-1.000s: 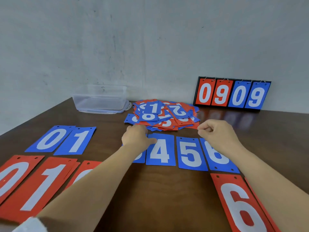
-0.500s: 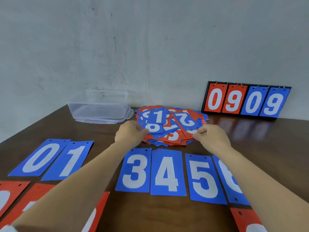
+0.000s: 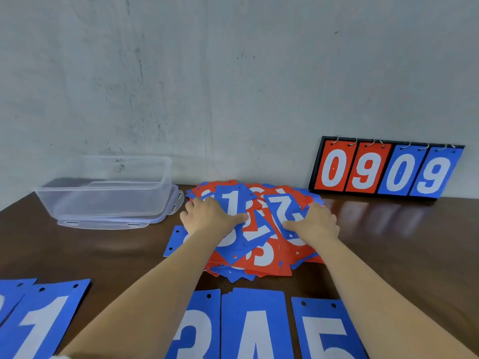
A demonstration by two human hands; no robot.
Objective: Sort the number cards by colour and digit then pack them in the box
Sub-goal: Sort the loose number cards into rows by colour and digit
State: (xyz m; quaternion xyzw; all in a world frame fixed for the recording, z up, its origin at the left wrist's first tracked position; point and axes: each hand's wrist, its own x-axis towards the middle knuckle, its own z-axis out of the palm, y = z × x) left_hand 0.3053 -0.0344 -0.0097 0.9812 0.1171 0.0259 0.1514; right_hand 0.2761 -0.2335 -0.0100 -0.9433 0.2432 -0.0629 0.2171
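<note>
A loose pile of red and blue number cards (image 3: 261,257) lies mid-table. My left hand (image 3: 210,216) rests on the pile's left side, its thumb on the lower edge of a blue 1 card (image 3: 230,200). My right hand (image 3: 316,224) holds a blue 2 card (image 3: 282,206) on top of the pile, thumb on its face and fingers curled over its right edge. The clear plastic box (image 3: 103,193) stands empty at the back left on its lid (image 3: 103,225). Near me lie sorted blue cards: 1 (image 3: 44,320), 3 (image 3: 197,330), 4 (image 3: 254,327) and 5 (image 3: 324,330).
A black flip scoreboard (image 3: 383,169) showing red 0 9 and blue 0 9 leans against the grey wall at the back right. The brown table (image 3: 401,242) shows bare wood to the right of the pile and between the box and the near row.
Both hands have reached forward from the near row onto the pile. The view has moved closer, so the red cards and the blue 6 have dropped out of sight.
</note>
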